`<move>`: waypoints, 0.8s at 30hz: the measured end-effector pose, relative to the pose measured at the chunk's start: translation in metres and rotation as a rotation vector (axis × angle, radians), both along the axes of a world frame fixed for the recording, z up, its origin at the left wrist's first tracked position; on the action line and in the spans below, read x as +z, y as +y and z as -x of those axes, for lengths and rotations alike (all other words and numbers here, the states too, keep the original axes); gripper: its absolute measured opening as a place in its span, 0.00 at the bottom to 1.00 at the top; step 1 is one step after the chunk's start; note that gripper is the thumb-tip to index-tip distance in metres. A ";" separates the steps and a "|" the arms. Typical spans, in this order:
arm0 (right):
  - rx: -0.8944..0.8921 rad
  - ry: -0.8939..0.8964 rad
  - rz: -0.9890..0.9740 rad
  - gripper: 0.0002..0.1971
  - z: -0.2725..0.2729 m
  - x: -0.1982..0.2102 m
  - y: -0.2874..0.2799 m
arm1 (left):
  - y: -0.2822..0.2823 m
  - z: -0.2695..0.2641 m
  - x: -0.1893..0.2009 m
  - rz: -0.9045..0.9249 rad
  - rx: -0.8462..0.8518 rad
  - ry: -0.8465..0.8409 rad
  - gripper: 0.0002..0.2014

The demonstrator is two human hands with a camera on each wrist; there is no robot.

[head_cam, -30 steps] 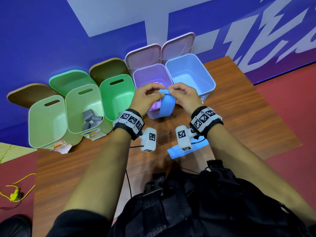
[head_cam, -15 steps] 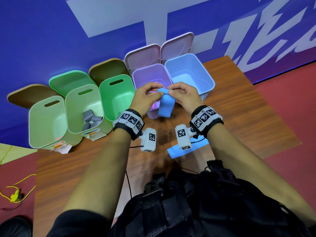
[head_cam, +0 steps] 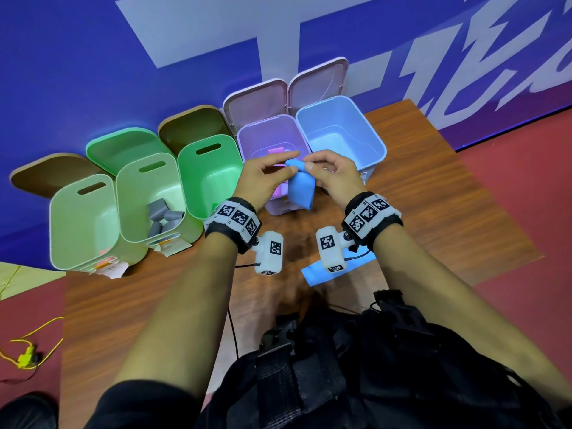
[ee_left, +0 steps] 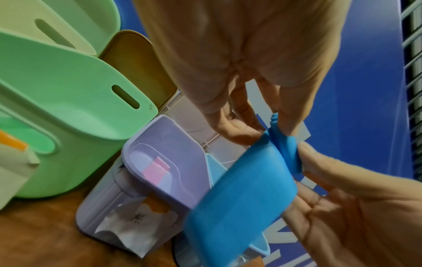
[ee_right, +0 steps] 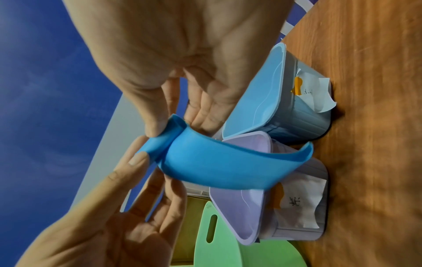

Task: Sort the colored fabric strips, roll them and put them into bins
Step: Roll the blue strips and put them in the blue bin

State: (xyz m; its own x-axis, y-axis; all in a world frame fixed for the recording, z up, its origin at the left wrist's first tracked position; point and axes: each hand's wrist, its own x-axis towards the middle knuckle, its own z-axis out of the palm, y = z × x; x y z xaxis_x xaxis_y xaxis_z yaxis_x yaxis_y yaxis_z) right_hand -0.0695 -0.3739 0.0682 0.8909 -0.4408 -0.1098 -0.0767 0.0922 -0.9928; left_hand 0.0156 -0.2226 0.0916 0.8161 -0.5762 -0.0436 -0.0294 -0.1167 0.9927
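Fingers of the left hand [head_cam: 263, 178] pinch the rolled top end of the blue strip [head_cam: 301, 188]; just to their right, the right hand [head_cam: 332, 174] pinches the same small coil. Below both sets of fingertips the unrolled tail hangs, long axis running downward toward the table [head_cam: 433, 212]. Beyond and right of the fingers sits the blue bin [head_cam: 379, 140], nearer the right hand, likely its destination.

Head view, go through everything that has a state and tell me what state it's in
Blue strip: partly rolled at top, tail hanging.
Left hand: pinching the roll.
Right hand: pinching the roll.
Blue bin: lid open, empty.
Purple bin: open, pink strip inside.
Middle green bin: open, grey rolls inside.
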 end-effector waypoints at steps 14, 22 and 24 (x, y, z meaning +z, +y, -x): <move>-0.012 0.019 -0.089 0.02 -0.006 0.005 0.002 | -0.004 -0.001 0.003 -0.021 -0.070 -0.036 0.15; -0.040 0.048 -0.025 0.03 -0.006 0.002 -0.002 | -0.002 -0.002 -0.002 -0.049 0.024 0.031 0.14; -0.038 0.036 -0.029 0.03 -0.006 0.002 -0.004 | -0.002 -0.001 0.002 -0.019 0.011 0.054 0.12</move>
State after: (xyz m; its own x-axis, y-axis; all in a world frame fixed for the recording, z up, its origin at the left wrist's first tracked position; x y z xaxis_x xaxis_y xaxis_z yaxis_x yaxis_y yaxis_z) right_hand -0.0638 -0.3779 0.0699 0.8687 -0.4706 -0.1548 -0.1082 0.1247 -0.9863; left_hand 0.0162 -0.2247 0.0935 0.8187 -0.5657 -0.0983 0.0255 -0.1352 0.9905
